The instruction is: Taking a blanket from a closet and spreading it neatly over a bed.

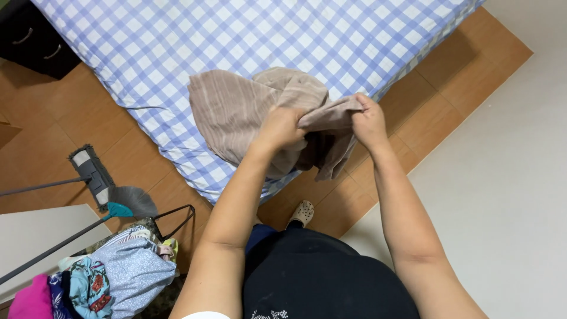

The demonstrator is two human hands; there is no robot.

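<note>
I hold a beige-brown striped towel [236, 112] in the air over the corner of a bed with a blue-and-white checked sheet [248, 35]. My left hand [280, 127] is shut on a bunched fold near the towel's middle. My right hand [369, 121] pinches the towel's edge a little to the right. The cloth hangs in loose folds between and below my hands, and part of it drapes to the left over the bed.
A basket heaped with colourful clothes [112, 274] stands at lower left. Beside it lie a flat mop [91, 171] and a broom [127, 204] on the brown tiled floor [437, 112]. A dark drawer unit [32, 38] is at top left; a pale wall [508, 177] runs along the right.
</note>
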